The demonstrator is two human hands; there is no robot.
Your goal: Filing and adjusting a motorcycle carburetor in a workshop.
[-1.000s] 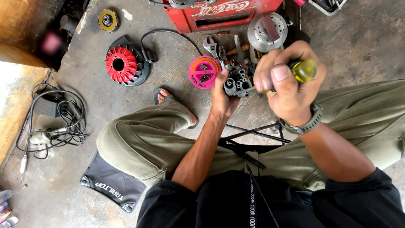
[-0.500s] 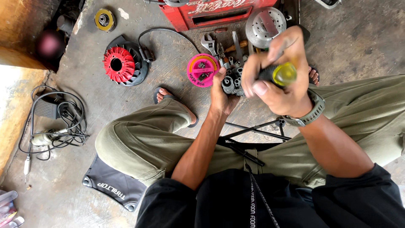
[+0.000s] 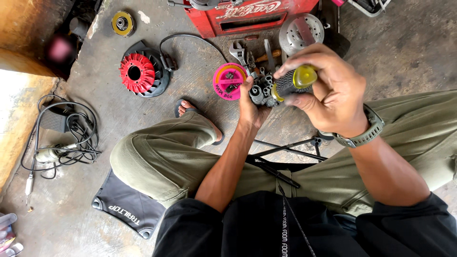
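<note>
Head view: stained concrete floor (image 3: pixel 143 123), red crate (image 3: pixel 257 16) ahead.

Right hand (image 3: pixel 328 93) grips a yellow-capped screwdriver (image 3: pixel 293 82); left hand (image 3: pixel 252 107) holds a grey metal part (image 3: pixel 263 91).

Finned fan cover (image 3: pixel 139 74) left of round lidded case (image 3: pixel 229 82), crate (image 3: pixel 252 14) behind.

Small grey metal part (image 3: pixel 263 91) in left hand (image 3: pixel 251 107): shape partly hidden by fingers, kind unclear. Screwdriver (image 3: pixel 293 82) shaft hidden behind that part; right hand (image 3: pixel 331 97) covers handle's far side. Beyond part, red crate (image 3: pixel 252 14) cut by top edge. Left of crate, pink object (image 3: pixel 59 50) blurred.
</note>
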